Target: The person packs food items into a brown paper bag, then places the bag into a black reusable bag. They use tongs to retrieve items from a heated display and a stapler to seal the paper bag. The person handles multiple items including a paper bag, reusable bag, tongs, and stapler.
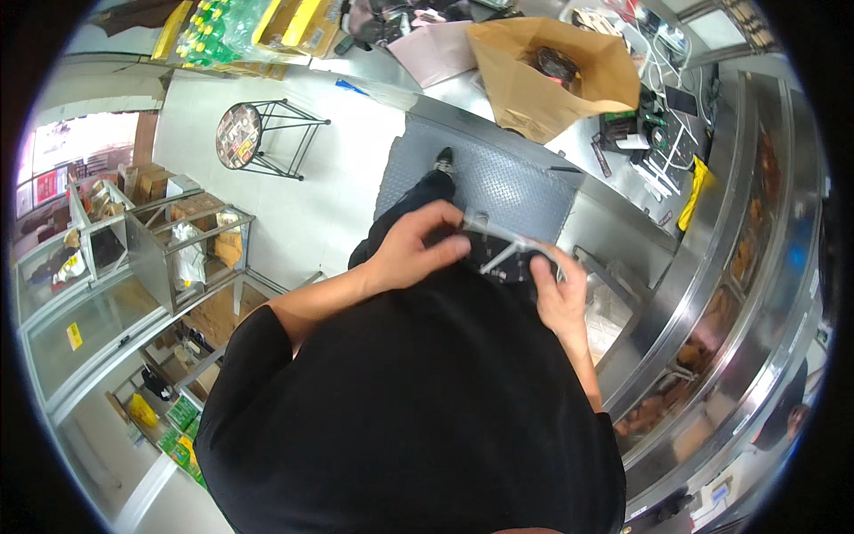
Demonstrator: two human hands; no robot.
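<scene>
In front of my black shirt, at waist height, both hands are on a black item with white marks [502, 259]. A pale strip runs along its far edge and another crosses it. Motion blur leaves its exact kind unclear. My left hand [417, 245] pinches its left edge, thumb towards me and fingers on the far side. Over at the right end, my right hand [566, 294] grips it with bent fingers, the pale strip lying by the fingers. My shirt hides the near part of the item.
A metal counter [454, 100] ahead bears an open brown paper bag [527, 100] with a dark thing inside. Food trays fill a steel display case [700, 294] on my right. A round stool [238, 135] and a metal shelf frame [150, 257] stand left. Underfoot is a tread-plate floor [494, 173].
</scene>
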